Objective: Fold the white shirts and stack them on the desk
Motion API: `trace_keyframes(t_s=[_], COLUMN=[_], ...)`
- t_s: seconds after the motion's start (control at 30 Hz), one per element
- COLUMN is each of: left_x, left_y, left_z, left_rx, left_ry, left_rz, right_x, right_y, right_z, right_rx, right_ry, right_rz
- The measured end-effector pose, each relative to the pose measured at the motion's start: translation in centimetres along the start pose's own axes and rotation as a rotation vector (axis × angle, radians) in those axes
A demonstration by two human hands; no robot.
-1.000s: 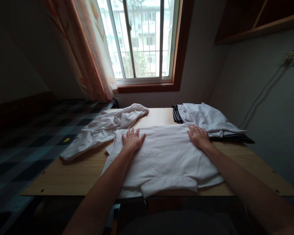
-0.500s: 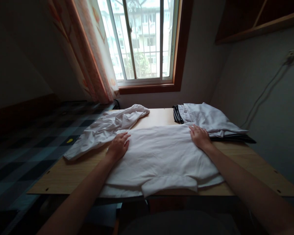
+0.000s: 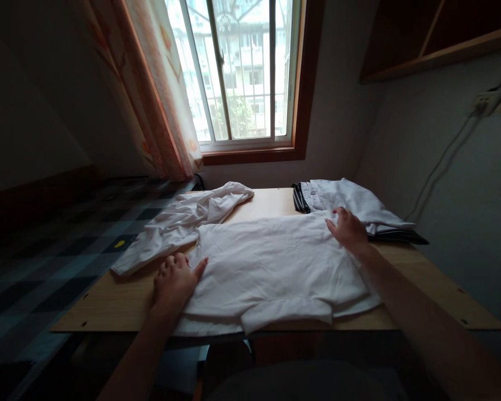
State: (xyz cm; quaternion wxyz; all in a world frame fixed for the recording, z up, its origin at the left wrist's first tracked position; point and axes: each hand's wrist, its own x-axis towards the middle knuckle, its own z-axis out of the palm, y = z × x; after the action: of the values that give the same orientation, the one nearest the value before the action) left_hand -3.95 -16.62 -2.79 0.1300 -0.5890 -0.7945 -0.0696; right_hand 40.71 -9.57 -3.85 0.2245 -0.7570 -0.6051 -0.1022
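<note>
A white shirt (image 3: 271, 267) lies spread in a flat folded shape, with what looks like its collar at the near edge. Beside its left edge is my left hand (image 3: 176, 281), thumb stretched out onto the cloth and fingers slightly bent. My right hand (image 3: 348, 229) is at the far right corner of the shirt, thumb and forefinger apart. Neither hand appears to grip the fabric. Whether the right fingertips press on the cloth is hard to tell.
A crumpled white garment (image 3: 183, 220) lies at the left. Folded white clothing (image 3: 346, 197) rests on a black striped piece (image 3: 300, 197) at the right. All lie on a wooden board (image 3: 121, 301). A checked bed cover (image 3: 58, 267) adjoins it; a cable (image 3: 436, 170) hangs on the wall.
My left hand has slid toward me and outward, from the shirt's far left corner to its left edge. My right hand has shifted slightly right, its thumb and forefinger now apart.
</note>
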Motion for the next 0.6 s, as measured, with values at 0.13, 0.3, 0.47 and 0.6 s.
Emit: trace_keyframes(t_s=[0.13,0.3,0.47,0.6], left_x=[0.2,0.2,-0.1,0.0], left_y=[0.2,0.7,1.2,1.1], left_z=[-0.4,-1.5,-3.0,-3.9], left_rx=[0.009,-0.068,-0.153,-0.163], left_ry=[-0.032,-0.166,-0.245,-0.296], left_rz=[-0.004,-0.009,-0.057,-0.101], right_x=[0.4,-1.1,-1.8,-1.8], right_y=[3.5,6.1,5.6,4.4], right_z=[-0.9,-0.2,-0.2,-0.9], right_rx=[0.119,0.280,0.314,0.294], right_ry=[-0.242,-0.415,-0.396,-0.402], right_rz=[0.089,0.144,0.177,0.116])
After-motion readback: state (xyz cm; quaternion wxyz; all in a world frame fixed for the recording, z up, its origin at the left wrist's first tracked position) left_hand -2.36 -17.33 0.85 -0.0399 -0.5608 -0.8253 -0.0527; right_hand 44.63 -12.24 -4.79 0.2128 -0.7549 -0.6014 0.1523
